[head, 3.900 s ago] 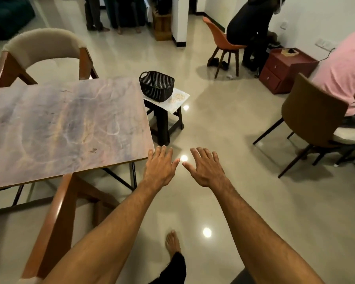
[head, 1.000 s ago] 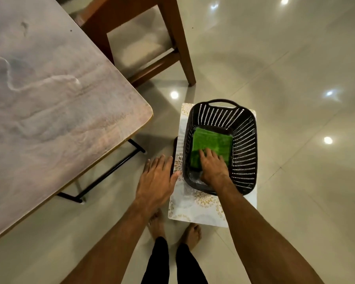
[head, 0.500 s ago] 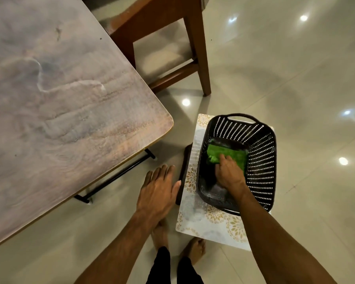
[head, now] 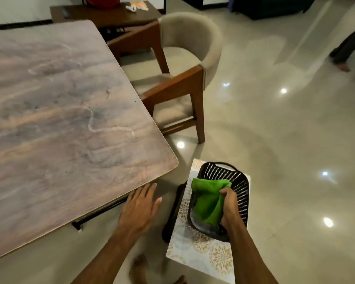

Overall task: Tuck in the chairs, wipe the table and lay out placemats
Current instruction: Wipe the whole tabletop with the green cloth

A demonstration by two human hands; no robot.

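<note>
The right hand (head: 230, 208) reaches out from a straight forearm, just off the table's (head: 59, 119) near right corner. Its fingers are curled round a bunched green cloth (head: 208, 199), which hangs partly inside a black basket (head: 241, 187). The left hand (head: 138, 208) is held palm down by the table's near edge, its fingers straight and slightly spread. I cannot tell whether they touch the edge. The basket stands on a patterned stool (head: 201, 251) right of the table. There is one cloth, one basket, one stool and one chair (head: 184, 64), which stands at the table's right side.
</note>
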